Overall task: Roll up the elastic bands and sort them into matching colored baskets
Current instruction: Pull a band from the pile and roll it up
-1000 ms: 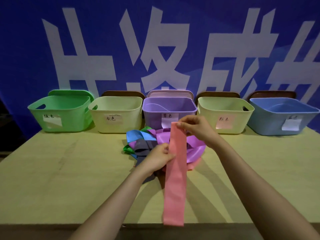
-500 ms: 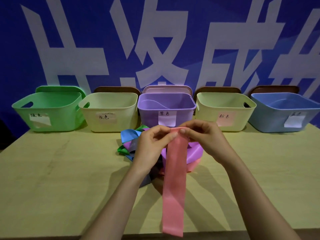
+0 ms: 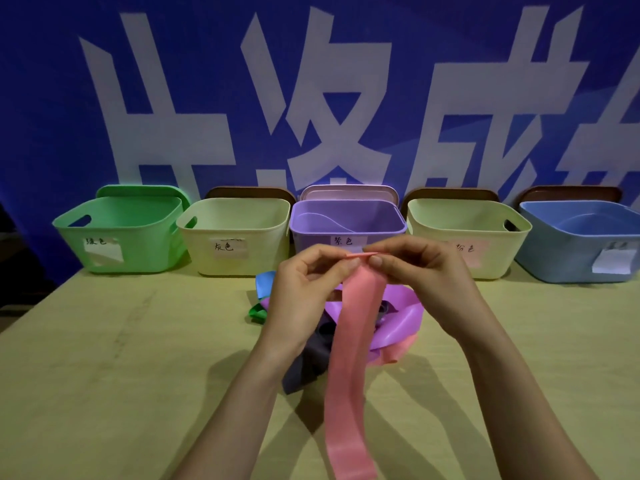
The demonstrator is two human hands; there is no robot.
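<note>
Because a roll has to begin with a tight first turn, both hands meet at the top edge of the pink band (image 3: 353,358). The left hand (image 3: 304,299) pinches that edge between thumb and curled fingers, and the right hand (image 3: 426,282) pinches it from the other side, with the thumb tips almost touching. The edge between them looks folded over into a thin lip, which reads as the start of the roll. Held up off the table (image 3: 104,375), the rest of the band hangs straight down below the hands and out of the bottom of the view, so its own weight likely holds it flat and untwisted. Beneath the wrists lies the pile of loose bands (image 3: 401,306), purple, dark, green and blue, not yet rolled. Just beyond the right hand stands the cream basket (image 3: 502,251), whose label seems to mark pink, so this roll probably belongs there. The purple basket (image 3: 308,237) sits straight beyond the fingertips.
</note>
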